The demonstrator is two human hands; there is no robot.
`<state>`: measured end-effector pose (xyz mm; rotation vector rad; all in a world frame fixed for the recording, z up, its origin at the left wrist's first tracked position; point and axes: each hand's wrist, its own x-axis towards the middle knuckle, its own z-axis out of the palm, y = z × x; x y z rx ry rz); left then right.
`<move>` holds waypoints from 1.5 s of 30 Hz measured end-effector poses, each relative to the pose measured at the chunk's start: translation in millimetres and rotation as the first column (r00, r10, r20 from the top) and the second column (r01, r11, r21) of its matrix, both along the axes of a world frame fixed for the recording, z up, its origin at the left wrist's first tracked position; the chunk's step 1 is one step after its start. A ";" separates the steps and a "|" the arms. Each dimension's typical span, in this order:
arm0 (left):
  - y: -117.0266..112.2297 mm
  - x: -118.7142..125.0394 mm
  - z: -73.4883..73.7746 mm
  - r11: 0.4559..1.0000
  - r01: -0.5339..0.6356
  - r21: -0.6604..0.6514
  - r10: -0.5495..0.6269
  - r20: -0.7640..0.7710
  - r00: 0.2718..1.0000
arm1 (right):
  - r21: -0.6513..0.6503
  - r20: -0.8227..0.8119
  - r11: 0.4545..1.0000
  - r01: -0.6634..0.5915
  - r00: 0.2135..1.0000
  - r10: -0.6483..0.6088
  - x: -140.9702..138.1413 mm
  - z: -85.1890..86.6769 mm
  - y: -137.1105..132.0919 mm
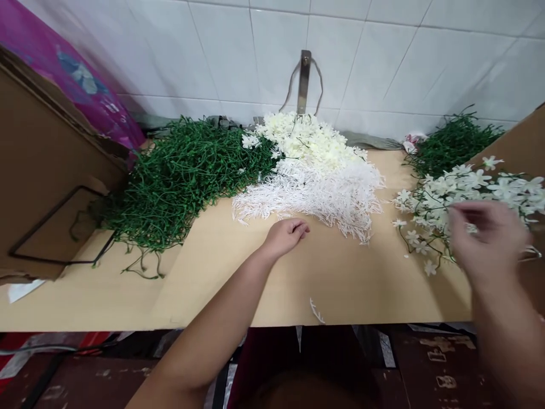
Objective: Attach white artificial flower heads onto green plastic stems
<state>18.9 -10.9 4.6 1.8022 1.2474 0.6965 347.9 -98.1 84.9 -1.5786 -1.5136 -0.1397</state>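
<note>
My left hand (287, 236) rests at the near edge of a pile of thin white sprigs (323, 196), with its fingers curled together. Whatever lies between those fingertips is hidden. Behind the sprigs is a heap of cream-white artificial flower heads (304, 139). To their left spreads a large tangle of green plastic stems (179, 170). At the right, my right hand (489, 236) is blurred by motion over a bunch of white artificial flowers on stems (460, 190); its grip is unclear.
A cardboard box (46, 165) with a black wire frame stands left, beside a purple bag (80, 74). More green stems (460, 139) lie back right, next to a cardboard panel (522, 142). One loose white sprig (316, 311) is near the table's front edge. A tiled wall (213, 51) closes the back.
</note>
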 end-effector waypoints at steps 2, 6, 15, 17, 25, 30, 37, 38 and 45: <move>-0.8 -0.6 2.8 1.000 0.003 -0.014 -0.003 0.004 1.000 | -0.040 0.166 0.968 -0.246 0.954 0.249 -57.3 3.5 46.1; 0.0 -2.8 4.4 0.999 0.005 -0.047 -0.003 0.045 0.999 | -0.320 0.260 0.847 -0.424 0.820 0.509 -154.3 -5.1 145.1; 3.2 -8.7 3.7 0.997 0.067 -0.029 -0.066 0.039 0.997 | -0.410 0.548 0.896 -0.169 0.740 0.390 -236.5 -28.4 250.0; 3.0 -8.9 5.2 0.997 0.068 -0.020 -0.068 0.011 0.998 | -0.348 0.523 0.918 -0.190 0.774 0.358 -229.4 -29.4 249.9; 4.5 -5.6 5.0 0.991 -0.007 -0.131 0.027 0.152 0.988 | -0.086 0.147 0.952 -0.295 0.941 0.305 -172.1 4.5 202.7; 7.4 -2.9 2.1 0.967 -0.139 -0.212 0.219 0.419 0.881 | -0.274 -0.304 0.784 -0.557 0.824 0.479 -162.3 5.9 126.6; -1.2 -12.2 18.8 0.930 -0.234 0.285 0.088 0.444 0.892 | -0.386 -0.838 0.288 -0.877 0.463 0.287 -145.1 -16.9 72.2; -2.0 -13.4 19.4 0.933 -0.195 0.303 0.055 0.414 0.909 | -0.355 -0.877 0.254 -0.900 0.415 0.243 -141.0 -20.5 69.4; -1.4 -10.7 8.6 0.935 0.158 0.319 -0.231 0.206 0.951 | -0.187 -0.981 0.267 -0.945 0.195 0.004 -124.5 -30.5 58.4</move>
